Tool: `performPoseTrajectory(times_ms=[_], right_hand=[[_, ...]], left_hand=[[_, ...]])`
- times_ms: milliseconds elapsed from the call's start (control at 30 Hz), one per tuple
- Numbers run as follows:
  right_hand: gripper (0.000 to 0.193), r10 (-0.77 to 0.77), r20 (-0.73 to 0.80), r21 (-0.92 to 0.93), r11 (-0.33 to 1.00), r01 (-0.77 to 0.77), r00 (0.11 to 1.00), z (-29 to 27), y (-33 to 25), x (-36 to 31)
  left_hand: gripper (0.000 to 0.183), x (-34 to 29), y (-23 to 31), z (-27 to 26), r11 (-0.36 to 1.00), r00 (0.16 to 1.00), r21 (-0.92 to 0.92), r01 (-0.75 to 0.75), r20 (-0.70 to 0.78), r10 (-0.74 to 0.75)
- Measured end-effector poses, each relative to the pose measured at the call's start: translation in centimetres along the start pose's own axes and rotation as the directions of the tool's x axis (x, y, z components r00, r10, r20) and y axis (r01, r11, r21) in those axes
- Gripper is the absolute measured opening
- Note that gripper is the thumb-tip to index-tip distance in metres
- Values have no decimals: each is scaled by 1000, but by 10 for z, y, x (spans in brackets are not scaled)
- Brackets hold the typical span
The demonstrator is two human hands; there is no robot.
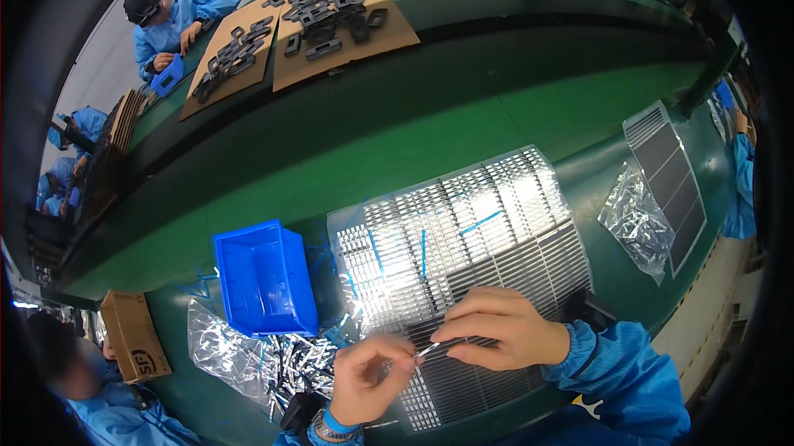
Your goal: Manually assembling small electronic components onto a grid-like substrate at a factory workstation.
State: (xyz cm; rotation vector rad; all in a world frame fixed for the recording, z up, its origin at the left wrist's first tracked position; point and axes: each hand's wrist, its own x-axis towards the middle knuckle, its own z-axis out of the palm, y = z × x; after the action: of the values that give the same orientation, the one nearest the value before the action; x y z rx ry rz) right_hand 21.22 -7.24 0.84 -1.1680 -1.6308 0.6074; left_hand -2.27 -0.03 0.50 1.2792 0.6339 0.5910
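Low over a clear sheet, my left hand [368,380] and my right hand [500,332] meet with fingertips pinched. Between them is a small thin white strip [428,350], too small to make out further. The large sheet [463,206] carries rows of narrow dark and silvery strips, with bare shiny backing across its far part. Several thin blue slivers [424,252] lie on that backing. Beside my left hand spreads a heap of small black and white strips [302,367], partly on a clear plastic bag [217,347].
An empty blue bin [266,281] stands beyond the heap. To the right lie a clear bag of small pieces [637,219] and another dark striped sheet [668,173]. Across the bench, dark plastic parts [322,12] cover cardboard. Co-workers in blue sit around; a carton [135,337] stands left.
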Motion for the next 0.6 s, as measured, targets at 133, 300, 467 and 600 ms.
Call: performPoseTrajectory(times_ms=[133, 300, 467, 600], right_hand=[[22, -83, 3, -73, 994, 83, 997, 2, 7, -2], [20, -148, 0, -162, 976, 146, 989, 1, 4, -1], [20, -173, -28, -204, 965, 164, 984, 4, 2, 0], [21, -159, -145, -199, 972, 128, 977, -2, 3, -4]], left_hand=[[8, 1, -1, 0, 999, 999, 42, 30, 26, -31], [8, 2, 1, -3, 998, 997, 26, 53, 47, -54], [7, 2, 1, -3, 1000, 998, 21, 22, 50, -23], [8, 4, 21, 1, 956, 991, 269, -114, -37, 129]])
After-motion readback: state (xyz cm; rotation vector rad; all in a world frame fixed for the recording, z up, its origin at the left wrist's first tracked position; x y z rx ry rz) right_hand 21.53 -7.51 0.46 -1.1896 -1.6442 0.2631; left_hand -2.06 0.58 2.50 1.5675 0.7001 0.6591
